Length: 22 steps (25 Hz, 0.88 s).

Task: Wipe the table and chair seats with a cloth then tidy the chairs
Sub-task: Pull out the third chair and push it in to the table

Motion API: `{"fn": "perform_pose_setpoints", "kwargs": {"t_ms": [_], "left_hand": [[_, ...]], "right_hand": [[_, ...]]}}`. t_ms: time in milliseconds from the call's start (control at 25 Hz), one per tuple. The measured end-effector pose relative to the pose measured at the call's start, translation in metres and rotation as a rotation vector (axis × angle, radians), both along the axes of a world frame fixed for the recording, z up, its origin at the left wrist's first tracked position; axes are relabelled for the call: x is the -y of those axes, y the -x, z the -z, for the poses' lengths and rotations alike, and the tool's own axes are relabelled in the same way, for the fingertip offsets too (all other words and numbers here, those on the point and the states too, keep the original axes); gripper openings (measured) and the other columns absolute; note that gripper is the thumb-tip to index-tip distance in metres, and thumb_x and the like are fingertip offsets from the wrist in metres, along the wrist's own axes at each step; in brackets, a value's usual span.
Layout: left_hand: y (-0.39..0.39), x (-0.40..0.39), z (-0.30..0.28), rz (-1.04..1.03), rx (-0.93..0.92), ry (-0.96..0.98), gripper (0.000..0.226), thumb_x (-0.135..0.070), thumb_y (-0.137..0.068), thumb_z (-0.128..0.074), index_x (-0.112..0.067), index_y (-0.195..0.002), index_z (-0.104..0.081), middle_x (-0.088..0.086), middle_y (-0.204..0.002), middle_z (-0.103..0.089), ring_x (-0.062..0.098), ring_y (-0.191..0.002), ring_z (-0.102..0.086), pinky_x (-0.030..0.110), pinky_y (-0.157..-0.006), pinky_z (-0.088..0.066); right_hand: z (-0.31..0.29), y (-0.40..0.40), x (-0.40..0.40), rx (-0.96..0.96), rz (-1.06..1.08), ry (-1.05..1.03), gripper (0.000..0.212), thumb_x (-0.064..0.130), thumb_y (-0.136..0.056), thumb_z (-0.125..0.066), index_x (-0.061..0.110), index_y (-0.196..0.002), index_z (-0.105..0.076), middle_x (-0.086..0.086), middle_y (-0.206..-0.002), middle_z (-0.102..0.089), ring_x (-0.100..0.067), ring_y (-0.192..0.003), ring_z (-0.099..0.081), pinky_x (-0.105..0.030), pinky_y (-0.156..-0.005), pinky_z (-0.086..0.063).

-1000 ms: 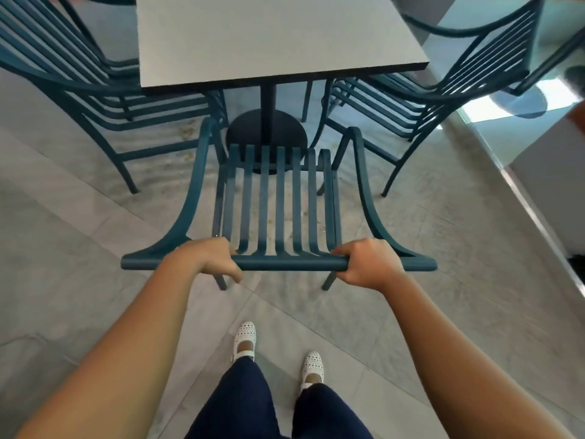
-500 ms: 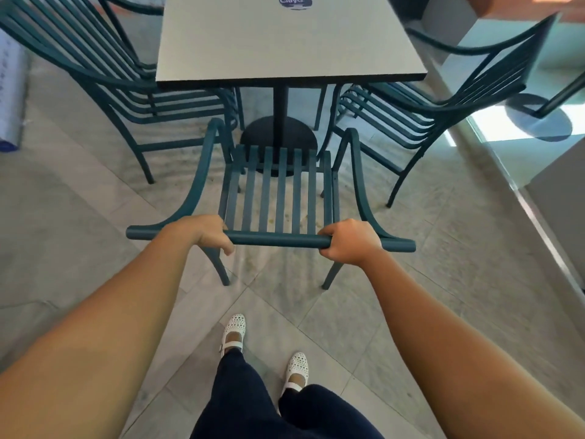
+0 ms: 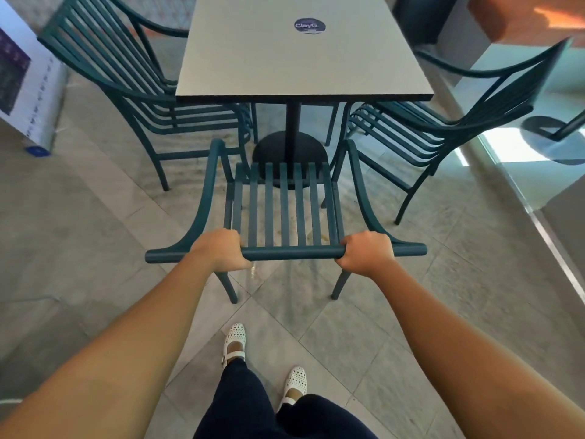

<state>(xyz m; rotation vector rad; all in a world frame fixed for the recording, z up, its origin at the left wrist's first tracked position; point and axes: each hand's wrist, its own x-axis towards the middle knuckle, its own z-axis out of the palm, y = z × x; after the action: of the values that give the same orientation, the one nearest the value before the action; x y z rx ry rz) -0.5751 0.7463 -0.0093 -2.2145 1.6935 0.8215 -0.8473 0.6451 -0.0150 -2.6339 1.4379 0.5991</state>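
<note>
- Teal metal chair (image 3: 286, 204) is sitting in front of me, facing the worktop (image 3: 285, 58), its seat front not yet under the worktop edge.
- I'm seeing the left hand (image 3: 221, 250) gripping the chair's top rail (image 3: 291, 252), fingers wrapped around it.
- Right hand (image 3: 367, 253) is gripping the same rail near its right end, fingers curled shut on it.
- Two more teal chairs, left chair (image 3: 142, 87) and right chair (image 3: 443, 122), are flanking the worktop.
- Round sticker (image 3: 309, 26) is lying on the worktop.
- I'm seeing no cloth.
</note>
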Motion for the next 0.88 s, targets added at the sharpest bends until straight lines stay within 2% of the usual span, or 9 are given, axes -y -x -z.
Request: {"fn": "perform_pose_setpoints", "kwargs": {"t_ms": [120,360,560,760,880], "left_hand": [[0.005,0.016,0.001,-0.002,-0.024,0.035,0.034,-0.049,-0.076,-0.063,-0.019,-0.088,-0.070,0.000,-0.072,-0.064,0.013,-0.065,-0.059,0.020,-0.052,-0.041],[-0.004,0.053,-0.004,-0.024,0.016,0.058,0.032,-0.049,-0.073,-0.063,-0.019,-0.080,-0.068,0.002,-0.069,-0.063,0.014,-0.062,-0.058,0.022,-0.049,-0.039],[-0.006,0.081,-0.003,-0.013,0.001,0.082,0.032,-0.048,-0.074,-0.063,-0.016,-0.078,-0.068,0.003,-0.068,-0.063,0.015,-0.061,-0.058,0.023,-0.048,-0.040],[-0.019,0.104,-0.006,0.001,0.016,0.072,0.032,-0.047,-0.074,-0.063,-0.018,-0.087,-0.070,0.001,-0.069,-0.064,0.015,-0.063,-0.058,0.023,-0.050,-0.041],[-0.025,0.119,-0.008,-0.025,0.036,0.071,0.033,-0.046,-0.074,-0.064,-0.019,-0.092,-0.071,0.001,-0.071,-0.063,0.015,-0.065,-0.058,0.026,-0.057,-0.049]], "right_hand": [[-0.005,0.006,0.021,-0.008,0.010,-0.014,0.037,0.059,-0.083,-0.045,0.029,-0.093,-0.065,0.007,-0.070,-0.059,-0.013,-0.068,-0.058,-0.027,-0.060,-0.049],[-0.009,-0.004,0.058,0.032,-0.043,-0.034,0.045,0.070,-0.081,-0.042,0.037,-0.103,-0.063,0.010,-0.072,-0.060,-0.011,-0.072,-0.059,-0.027,-0.063,-0.049],[-0.012,-0.007,0.088,0.045,-0.050,-0.043,0.057,0.082,-0.074,-0.040,0.039,-0.103,-0.062,0.012,-0.067,-0.056,-0.008,-0.068,-0.057,-0.024,-0.059,-0.047],[-0.012,-0.020,0.109,0.065,-0.069,-0.044,0.069,0.089,-0.067,-0.035,0.039,-0.108,-0.061,0.012,-0.066,-0.055,-0.008,-0.067,-0.054,-0.023,-0.054,-0.040],[-0.012,-0.027,0.126,0.084,-0.062,-0.060,0.075,0.090,-0.064,-0.035,0.038,-0.112,-0.061,0.010,-0.070,-0.058,-0.009,-0.069,-0.056,-0.024,-0.056,-0.041]]}}
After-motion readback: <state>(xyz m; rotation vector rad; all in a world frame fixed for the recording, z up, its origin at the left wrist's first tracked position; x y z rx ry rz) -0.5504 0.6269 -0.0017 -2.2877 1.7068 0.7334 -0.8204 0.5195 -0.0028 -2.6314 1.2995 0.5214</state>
